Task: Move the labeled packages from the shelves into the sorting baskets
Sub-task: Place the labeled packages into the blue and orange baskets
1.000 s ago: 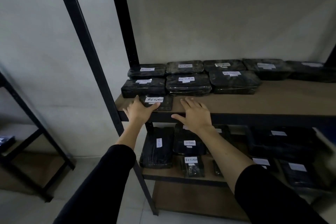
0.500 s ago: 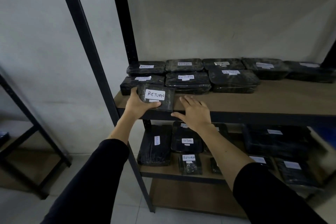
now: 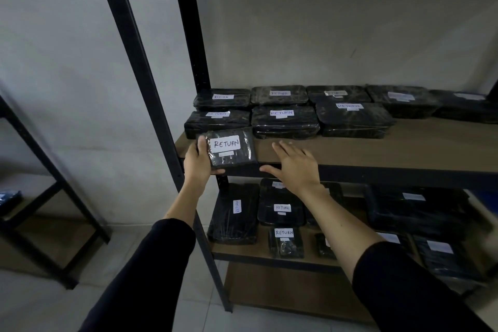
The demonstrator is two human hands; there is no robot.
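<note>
Package (image 3: 230, 149) with the white RETURN label now sits tilted up in the left hand (image 3: 199, 164), its label facing the camera, its lower edge at the front lip of the upper shelf (image 3: 377, 148). A second ago it lay flat on that shelf with the left hand only resting against its near corner; half a second ago it had begun to tip upward. The left thumb lies along the package's left edge and the fingers curl under its bottom, gripping it. The right hand (image 3: 295, 167) stays just to the right of the package, palm down, fingers straight and spread over the shelf's front edge, holding nothing; it has barely shifted. Behind, two rows of wrapped black packages (image 3: 285, 121) remain in place on the upper shelf, several labelled RETURN. More labelled packages lie on the lower shelf (image 3: 242, 250), unchanged.
</note>
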